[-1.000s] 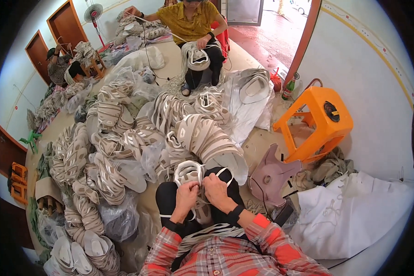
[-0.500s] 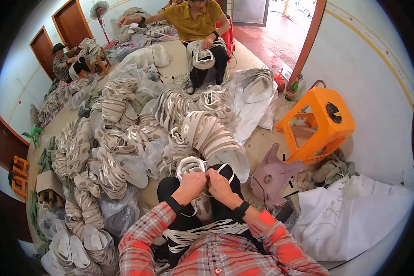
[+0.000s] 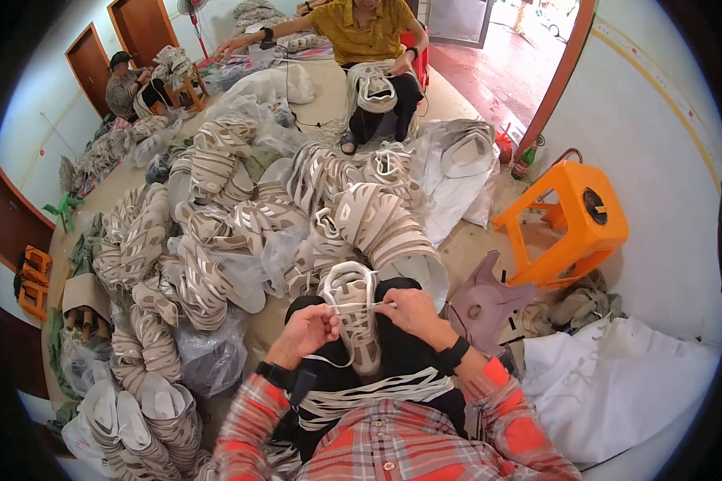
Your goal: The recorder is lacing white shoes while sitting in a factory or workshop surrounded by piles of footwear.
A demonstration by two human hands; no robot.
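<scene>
A beige and white shoe upper rests on my knees, its opening facing away from me and its toe toward me. A white shoelace stretches across the upper's lacing area from one hand to the other. My left hand, left of the upper, has its fingers curled and pinched on one end of the lace. On the right side, my right hand pinches the lace between thumb and fingers. A hank of white laces lies across my lap.
Stacked shoe uppers pile up ahead and to the left, among plastic bags. To the right stand an orange stool, a mauve plastic seat and a white sack. A co-worker sits opposite, another person far left.
My hands have moved apart from close together over the shoe upper, drawing the lace out sideways and uncovering the upper. The view has shifted slightly. The co-worker's hand has moved on their upper.
</scene>
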